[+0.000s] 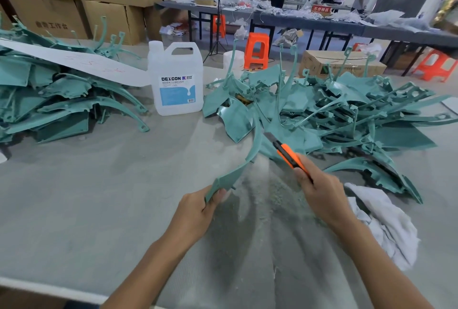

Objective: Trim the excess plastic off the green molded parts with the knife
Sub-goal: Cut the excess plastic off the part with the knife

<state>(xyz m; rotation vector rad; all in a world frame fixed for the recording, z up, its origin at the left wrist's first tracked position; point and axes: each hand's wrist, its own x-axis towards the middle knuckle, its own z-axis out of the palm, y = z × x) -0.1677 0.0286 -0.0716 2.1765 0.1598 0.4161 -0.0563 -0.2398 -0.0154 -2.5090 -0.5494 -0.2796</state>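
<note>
Left hand (195,209) pinches the near end of a curved green part (238,172), lifted off the desk (99,184). Right hand (319,192) is wrapped around the orange knife (287,152), tip at the part's far inner edge; blade contact is possibly there, hard to tell. To do it well: brace the part firmly, keep the blade shallow along the edge, stroke away from the left fingers. The untrimmed pile (347,115) sits just behind.

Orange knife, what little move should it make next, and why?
Probably draw the orange utility knife a little along the edge of the curved green moulded plastic part. The right hand grips the knife with its blade tip close by that edge, and the left hand holds the part's near end.
</note>
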